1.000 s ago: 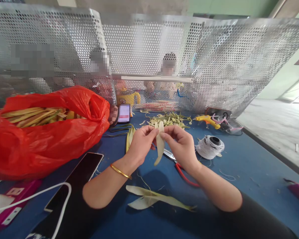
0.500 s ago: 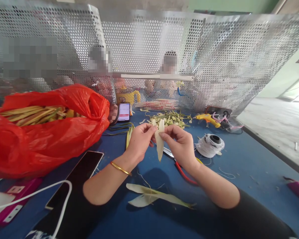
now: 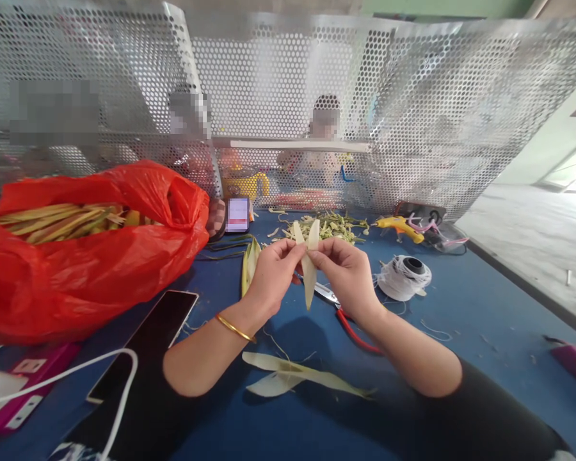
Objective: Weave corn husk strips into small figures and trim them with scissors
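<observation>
My left hand (image 3: 272, 276) and my right hand (image 3: 344, 273) meet over the blue table (image 3: 465, 333), both pinching a pale, pointed leaf strip (image 3: 309, 272) that hangs down between them. Its two upper ends stick up above my fingertips. A gold bangle (image 3: 234, 327) circles my left wrist. Red-handled scissors (image 3: 342, 311) lie on the table just below my right hand. More pale leaf strips (image 3: 297, 376) lie between my forearms.
A red plastic bag (image 3: 91, 256) full of yellow-green leaves fills the left. A dark phone (image 3: 146, 339), a white cable (image 3: 96, 371), a thread spool (image 3: 404, 277), a yellow glue gun (image 3: 399, 228) and leaf scraps (image 3: 333, 227) lie about. Behind the perforated metal screen (image 3: 413, 109) sit other people.
My hands have stayed together on the strip and shifted slightly. The strip's hanging lower end looks shorter than a second ago, and its upper ends stand a bit higher.
</observation>
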{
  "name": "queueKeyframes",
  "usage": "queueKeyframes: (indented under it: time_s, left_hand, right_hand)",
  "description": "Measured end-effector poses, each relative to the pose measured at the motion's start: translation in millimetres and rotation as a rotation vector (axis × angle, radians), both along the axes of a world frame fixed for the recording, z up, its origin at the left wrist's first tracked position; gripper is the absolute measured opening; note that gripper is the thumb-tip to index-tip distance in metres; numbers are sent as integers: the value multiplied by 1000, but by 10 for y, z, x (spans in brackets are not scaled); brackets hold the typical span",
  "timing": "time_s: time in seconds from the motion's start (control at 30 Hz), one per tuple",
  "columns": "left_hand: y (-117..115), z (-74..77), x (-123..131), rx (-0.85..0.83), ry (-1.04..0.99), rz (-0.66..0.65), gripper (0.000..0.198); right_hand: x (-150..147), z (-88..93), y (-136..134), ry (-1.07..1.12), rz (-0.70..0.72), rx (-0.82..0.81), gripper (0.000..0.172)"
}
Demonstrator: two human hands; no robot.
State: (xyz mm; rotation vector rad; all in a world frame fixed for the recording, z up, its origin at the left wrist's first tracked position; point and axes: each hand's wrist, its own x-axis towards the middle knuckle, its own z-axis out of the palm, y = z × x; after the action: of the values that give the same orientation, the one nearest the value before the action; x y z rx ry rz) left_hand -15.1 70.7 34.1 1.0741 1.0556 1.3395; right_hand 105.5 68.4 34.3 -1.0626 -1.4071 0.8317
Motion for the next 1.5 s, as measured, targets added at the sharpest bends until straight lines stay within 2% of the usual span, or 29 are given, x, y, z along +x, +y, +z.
queueKeyframes:
  time_s: [0.17,0.37,0.5,0.63,0.97,1.17,1.5]
  left_hand:
    - [16,8,-21,-1,-1,45,19]
    - [51,18,-64,17,-25,87,24]
    - [62,15,-68,1,-37,84,26]
    - [33,-3,-27,-3,-39,34,24]
    - [15,-3,3,16,-69,55,22]
    - [8,14,5,-14,-80,62,21]
    - [46,33,-30,-128,-121,73,18]
  right_hand:
    - [1,-5,-31,-78,-25,156,11]
    - [-11,-47,11,-39,114,-21,15]
    - [-15,-63,23,-22,91,-55,17]
    - [-13,-53,17,2,46,-50,19]
    - [-26,-43,-11,69,-9,23,14]
    - [-57,-75,-8,113,4,58,13]
    - [-41,-80,-35,30,-1,114,11]
